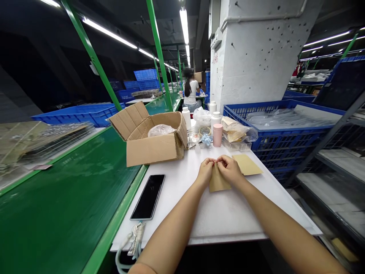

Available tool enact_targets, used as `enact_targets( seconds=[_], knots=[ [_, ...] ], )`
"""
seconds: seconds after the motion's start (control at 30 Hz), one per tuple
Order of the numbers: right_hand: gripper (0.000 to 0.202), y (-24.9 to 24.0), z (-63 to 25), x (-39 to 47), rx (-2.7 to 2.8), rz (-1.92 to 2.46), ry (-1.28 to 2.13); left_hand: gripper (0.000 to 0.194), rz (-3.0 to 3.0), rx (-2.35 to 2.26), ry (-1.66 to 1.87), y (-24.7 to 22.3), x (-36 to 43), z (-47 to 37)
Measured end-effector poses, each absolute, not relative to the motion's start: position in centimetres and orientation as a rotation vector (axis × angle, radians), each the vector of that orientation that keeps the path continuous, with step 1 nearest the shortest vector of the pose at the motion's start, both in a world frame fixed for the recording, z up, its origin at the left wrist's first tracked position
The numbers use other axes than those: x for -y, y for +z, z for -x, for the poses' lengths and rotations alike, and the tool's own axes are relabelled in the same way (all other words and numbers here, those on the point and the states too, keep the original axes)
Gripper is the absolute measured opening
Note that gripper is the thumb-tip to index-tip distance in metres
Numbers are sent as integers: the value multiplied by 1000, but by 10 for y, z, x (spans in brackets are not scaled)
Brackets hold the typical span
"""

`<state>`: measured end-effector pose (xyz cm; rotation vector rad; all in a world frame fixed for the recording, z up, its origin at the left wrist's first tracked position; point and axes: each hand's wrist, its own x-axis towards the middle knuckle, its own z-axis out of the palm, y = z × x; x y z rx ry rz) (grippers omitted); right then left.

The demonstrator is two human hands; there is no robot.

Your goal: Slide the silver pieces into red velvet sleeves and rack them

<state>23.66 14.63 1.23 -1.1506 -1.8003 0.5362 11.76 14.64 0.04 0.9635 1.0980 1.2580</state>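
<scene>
Both my hands pinch the far end of a small brown paper envelope [219,182] above the white table. My left hand [205,170] grips its left side and my right hand [229,169] its right, with the fingertips almost meeting. The envelope's near end hangs toward me, and its far edge is mostly hidden by my fingers. Just right of my right hand lies a stack of similar brown paper envelopes [248,164]. A pink canister [217,135] stands behind my hands, near a crumpled light-blue piece [206,139].
An open cardboard box [151,152] sits at the table's back left, and a phone [148,198] with a cable lies left of my arms. White bottles [216,118] and plastic bags stand at the back. A green conveyor [71,198] runs along the left; a blue crate [273,137] stands right.
</scene>
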Motion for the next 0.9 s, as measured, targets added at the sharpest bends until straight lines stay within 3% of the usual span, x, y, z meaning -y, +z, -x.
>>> enact_targets(
  seconds=[0.57, 0.77, 0.9],
  knots=[
    [17, 10, -236, -147, 1762, 1165, 528, 12, -1009, -1110, 1283, 1, -146, -117],
    [17, 10, -237, -148, 1612, 1195, 496, 39, -984, -1057, 1312, 6, -143, -116],
    [19, 9, -239, -150, 1522, 1214, 485, 26, -965, -1031, 1296, 6, -143, -117]
  ],
)
